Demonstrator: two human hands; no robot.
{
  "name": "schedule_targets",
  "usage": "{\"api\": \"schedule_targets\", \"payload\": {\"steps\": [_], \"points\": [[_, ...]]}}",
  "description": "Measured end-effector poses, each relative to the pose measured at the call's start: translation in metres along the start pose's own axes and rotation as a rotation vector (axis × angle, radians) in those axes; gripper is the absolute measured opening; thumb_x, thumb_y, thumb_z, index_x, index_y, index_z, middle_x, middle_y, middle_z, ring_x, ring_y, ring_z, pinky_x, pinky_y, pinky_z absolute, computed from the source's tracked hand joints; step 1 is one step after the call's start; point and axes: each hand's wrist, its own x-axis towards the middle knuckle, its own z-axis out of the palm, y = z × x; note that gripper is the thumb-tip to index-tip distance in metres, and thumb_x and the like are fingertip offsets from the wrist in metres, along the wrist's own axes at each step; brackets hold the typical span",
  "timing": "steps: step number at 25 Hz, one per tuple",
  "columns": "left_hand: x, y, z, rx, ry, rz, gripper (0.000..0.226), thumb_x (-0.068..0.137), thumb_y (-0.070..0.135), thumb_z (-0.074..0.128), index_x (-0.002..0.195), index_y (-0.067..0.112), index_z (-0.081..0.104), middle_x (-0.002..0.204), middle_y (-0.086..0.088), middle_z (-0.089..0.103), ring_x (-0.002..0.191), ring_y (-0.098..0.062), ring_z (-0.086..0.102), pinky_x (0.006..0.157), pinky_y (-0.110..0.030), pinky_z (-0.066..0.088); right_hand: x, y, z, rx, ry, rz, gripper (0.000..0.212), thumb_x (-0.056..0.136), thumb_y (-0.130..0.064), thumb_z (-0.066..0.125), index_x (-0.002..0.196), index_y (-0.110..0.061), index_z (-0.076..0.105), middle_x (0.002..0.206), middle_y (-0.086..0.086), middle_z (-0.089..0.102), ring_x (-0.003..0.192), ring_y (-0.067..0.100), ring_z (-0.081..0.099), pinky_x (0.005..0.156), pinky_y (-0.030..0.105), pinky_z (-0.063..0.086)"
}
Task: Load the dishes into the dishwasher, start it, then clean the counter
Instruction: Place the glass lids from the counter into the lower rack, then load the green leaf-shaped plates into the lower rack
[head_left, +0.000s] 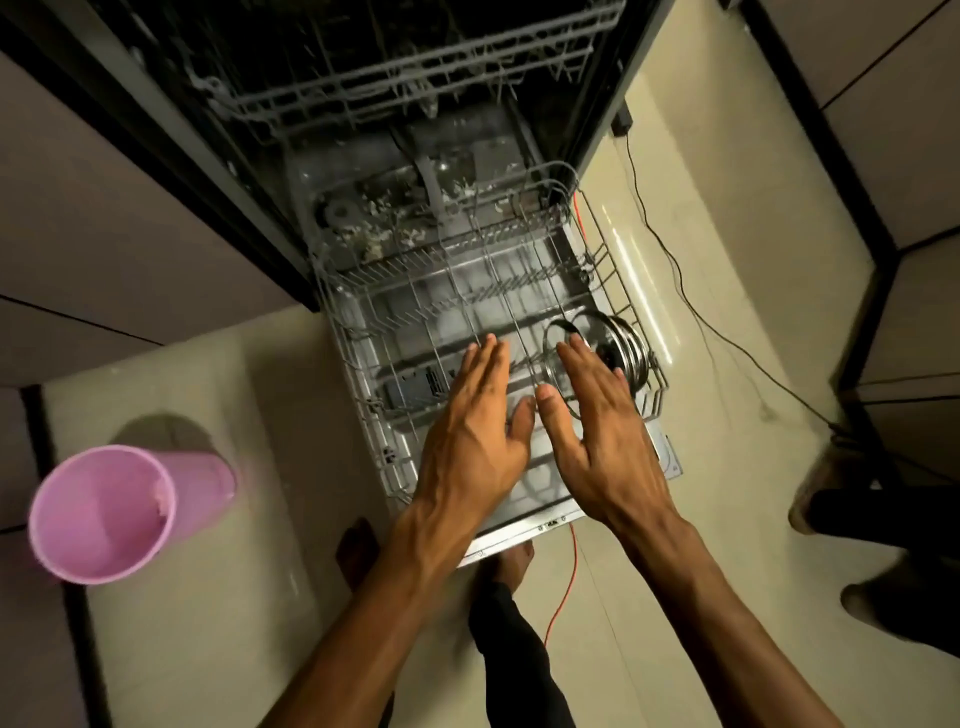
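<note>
Two bare forearms come up from the bottom edge, nearest the lens. Left hand (475, 441) and right hand (605, 436) both spread flat, palms down, fingers straight and holding nothing, over the pulled-out grey wire lower rack (363, 332) of the open dishwasher (597, 119).

Key relation: the loaded dishes sit at the rack's right front corner, ahead and just right of the right hand's fingertips (574, 343). The right hand is plainly the nearer; the left is over bare tines toward the rack's middle. A clear glass lid with metal rim (553, 345) stands on edge, its face toward the person, the right fingers overlapping it in view (contact cannot be told). Behind it, a stack of round steel plates (631, 353), also on edge, rims leaning on the rack's right wall.

Count: one lid; steel plates perhaps three or four, rims too blurred to settle. Two racks, the upper grey wire rack (415, 88) looking empty in the dark cavity.

A pink plastic bucket (104, 512) stands on the pale floor (234, 597), well left of the rack. Thin orange cable (563, 587) trails under the open door.

Judged: loading barely begun; most tines free.
</note>
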Motion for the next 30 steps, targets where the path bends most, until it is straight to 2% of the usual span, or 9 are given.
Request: {"api": "schedule_targets", "payload": {"steps": [2, 5, 9, 13, 16, 22, 28, 30], "points": [[-0.016, 0.007, -0.034, -0.021, 0.052, 0.008, 0.06, 0.101, 0.033, 0.042, 0.152, 0.012, 0.018, 0.16, 0.0, 0.014, 0.148, -0.01, 0.006, 0.115, -0.017, 0.006, -0.006, -0.035, -0.013, -0.008, 0.031, -0.038, 0.063, 0.099, -0.053, 0.029, 0.153, -0.02, 0.026, 0.161, -0.003, 0.021, 0.147, 0.002, 0.012, 0.121, 0.03, 0.006], [-0.039, 0.017, -0.086, -0.089, 0.134, -0.019, 0.061, 0.099, 0.043, 0.031, 0.151, 0.01, 0.023, 0.159, -0.002, 0.019, 0.147, -0.011, 0.009, 0.118, -0.023, 0.011, -0.015, -0.087, -0.034, -0.033, 0.082, -0.075, 0.064, 0.099, -0.054, 0.029, 0.154, -0.019, 0.026, 0.161, -0.003, 0.02, 0.147, 0.002, 0.012, 0.123, 0.036, 0.011], [-0.062, 0.024, -0.149, -0.136, 0.206, -0.048, 0.063, 0.101, 0.048, 0.023, 0.152, 0.012, 0.02, 0.161, -0.001, 0.015, 0.148, -0.009, 0.007, 0.121, -0.029, 0.011, -0.022, -0.149, -0.053, -0.04, 0.125, -0.091, 0.066, 0.099, -0.057, 0.027, 0.153, -0.018, 0.026, 0.161, -0.002, 0.022, 0.148, 0.007, 0.014, 0.122, 0.042, 0.013], [-0.087, 0.026, -0.212, -0.134, 0.249, -0.043, 0.062, 0.101, 0.045, 0.026, 0.153, 0.013, 0.015, 0.162, 0.001, 0.009, 0.148, -0.007, 0.001, 0.121, -0.028, 0.007, -0.033, -0.213, -0.059, -0.015, 0.15, -0.15, 0.066, 0.099, -0.057, 0.027, 0.153, -0.019, 0.027, 0.16, -0.001, 0.023, 0.148, 0.008, 0.016, 0.122, 0.042, 0.013], [-0.107, 0.019, -0.251, -0.115, 0.284, -0.031, 0.062, 0.102, 0.045, 0.026, 0.153, 0.013, 0.015, 0.162, 0.001, 0.009, 0.148, -0.007, 0.0, 0.122, -0.028, 0.008, -0.042, -0.258, -0.056, 0.001, 0.146, -0.199, 0.067, 0.098, -0.057, 0.027, 0.153, -0.018, 0.027, 0.16, -0.001, 0.024, 0.148, 0.008, 0.017, 0.123, 0.038, 0.011], [-0.142, 0.021, -0.319, -0.149, 0.408, -0.062, 0.061, 0.101, 0.045, 0.026, 0.154, 0.017, 0.013, 0.161, 0.006, 0.006, 0.143, 0.003, -0.004, 0.115, -0.014, 0.001, -0.058, -0.34, -0.047, 0.095, 0.148, -0.311, 0.068, 0.097, -0.059, 0.027, 0.152, -0.02, 0.03, 0.159, -0.003, 0.028, 0.146, 0.004, 0.02, 0.123, 0.035, 0.011], [-0.16, 0.024, -0.363, -0.24, 0.488, -0.149, 0.068, 0.095, 0.055, 0.017, 0.154, 0.023, 0.009, 0.162, 0.009, 0.005, 0.146, -0.001, -0.004, 0.117, -0.019, 0.004, -0.054, -0.398, -0.044, 0.13, 0.068, -0.434, 0.07, 0.095, -0.062, 0.024, 0.152, -0.023, 0.028, 0.158, -0.002, 0.029, 0.145, 0.005, 0.022, 0.122, 0.034, 0.012], [-0.166, 0.021, -0.38, -0.249, 0.548, -0.173, 0.065, 0.098, 0.052, 0.019, 0.154, 0.022, 0.009, 0.162, 0.008, 0.006, 0.147, -0.003, -0.002, 0.117, -0.02, 0.005, -0.048, -0.417, -0.042, 0.142, 0.032, -0.507, 0.069, 0.095, -0.063, 0.024, 0.151, -0.023, 0.03, 0.158, -0.003, 0.031, 0.145, 0.006, 0.024, 0.122, 0.042, 0.019]]}}
